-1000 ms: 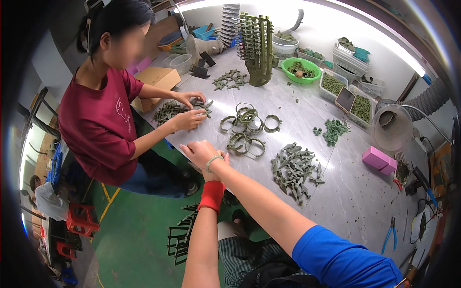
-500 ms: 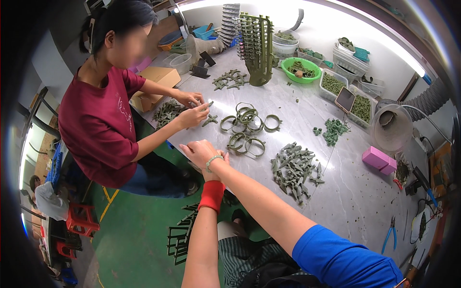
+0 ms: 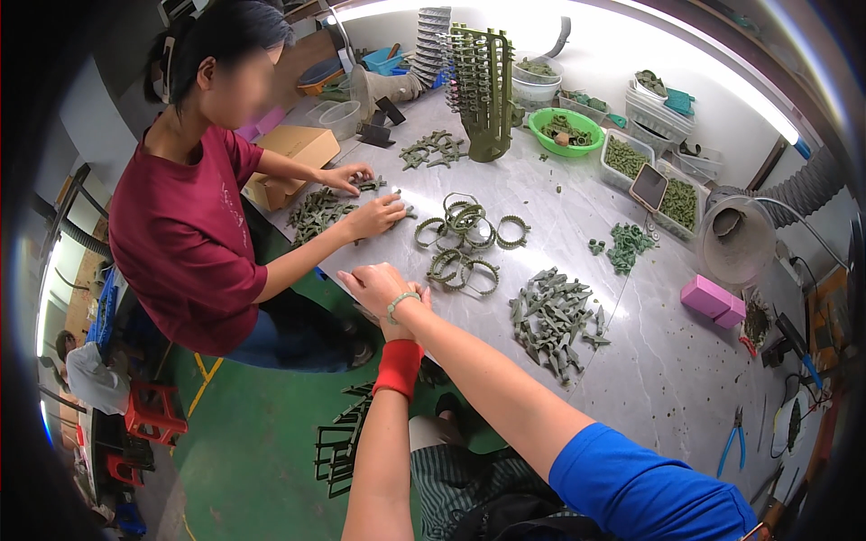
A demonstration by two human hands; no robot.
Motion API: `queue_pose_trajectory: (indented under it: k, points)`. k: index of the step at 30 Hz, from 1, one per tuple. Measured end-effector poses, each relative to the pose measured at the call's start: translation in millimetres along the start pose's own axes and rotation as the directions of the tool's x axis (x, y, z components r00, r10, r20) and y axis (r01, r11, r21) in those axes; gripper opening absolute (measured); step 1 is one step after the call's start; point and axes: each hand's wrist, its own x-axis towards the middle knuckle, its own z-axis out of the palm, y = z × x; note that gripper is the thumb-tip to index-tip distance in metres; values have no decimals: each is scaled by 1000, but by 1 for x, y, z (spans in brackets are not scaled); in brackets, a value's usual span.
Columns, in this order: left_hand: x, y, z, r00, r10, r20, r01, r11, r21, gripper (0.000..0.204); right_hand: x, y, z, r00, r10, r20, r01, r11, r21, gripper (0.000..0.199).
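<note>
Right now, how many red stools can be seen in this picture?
2. The larger stool is at the picture's left; the smaller stool is just below it, slightly further left. Others may be hidden.

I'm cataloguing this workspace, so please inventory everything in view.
table: one, grey, middle
co-worker: one, maroon top, left
rings: several, olive, mid-table
pointed parts: many, grey-green, right of rings
rack: one, olive, table's back
bowl: one, bright green, right of rack
tubs: several, clear, right rear
box: one, pink, right side
carton: one, brown, beside co-worker
pliers: one, blue-handled, lower right
stools: two, red, left floor
left hand: one, red wristband, mostly under right
right hand: one, pale bracelet, atop left
</note>
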Motion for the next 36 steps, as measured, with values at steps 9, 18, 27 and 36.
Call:
queue_pose_trajectory:
  k: [9, 18, 27, 36]
  points:
    - [-1, 8, -8, 997, 53, -51, -48, 993, 109, 26, -1, -1, -3, 1000, 9, 5, -9, 1000, -7, 51]
    - [0, 6, -3, 996, 76, -55, -70, 991, 113, 26, 1, 5, 0, 1000, -9, -13, 9, 1000, -5, 51]
    - [-2, 0, 0, 1000, -15, 13, 15, 1000, -10, 26, -1, 1, 0, 1000, -3, -10, 3, 1000, -13, 52]
    - [-2, -4, 2, 999, 24, -49, -25, 999, -27, 26, -1, -1, 2, 1000, -10, -25, 10, 1000, 4, 50]
